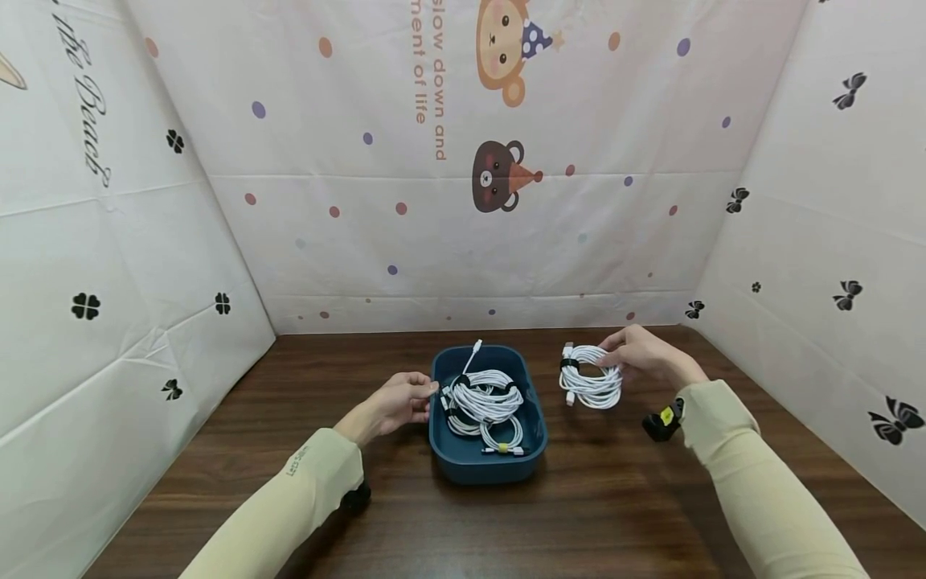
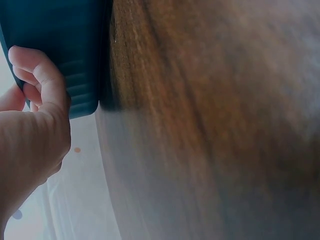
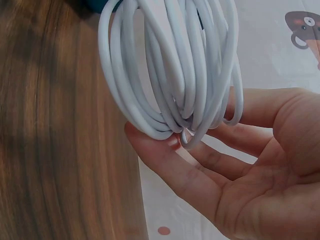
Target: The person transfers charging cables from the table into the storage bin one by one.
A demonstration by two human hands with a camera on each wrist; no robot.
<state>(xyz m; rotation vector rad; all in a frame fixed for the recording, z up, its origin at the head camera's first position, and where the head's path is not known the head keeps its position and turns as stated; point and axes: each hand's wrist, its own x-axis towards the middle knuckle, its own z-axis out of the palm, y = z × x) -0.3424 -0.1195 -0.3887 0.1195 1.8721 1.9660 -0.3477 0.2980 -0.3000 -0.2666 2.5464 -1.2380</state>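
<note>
A dark blue plastic bin stands on the table, holding several coiled white cables with black ties and one yellow tie. One cable's plug sticks up past the bin's far rim. My left hand pinches the bin's left rim; the left wrist view shows its curled fingers against the ribbed bin wall. To the right of the bin, my right hand holds a separate coil of white cable above the table, pinched between thumb and fingers. A black tie binds that coil on its left side.
The brown wood-grain table reaches back to a printed white backdrop. Similar white sheets hang as side walls on the left and right. A black wrist device is on the right arm.
</note>
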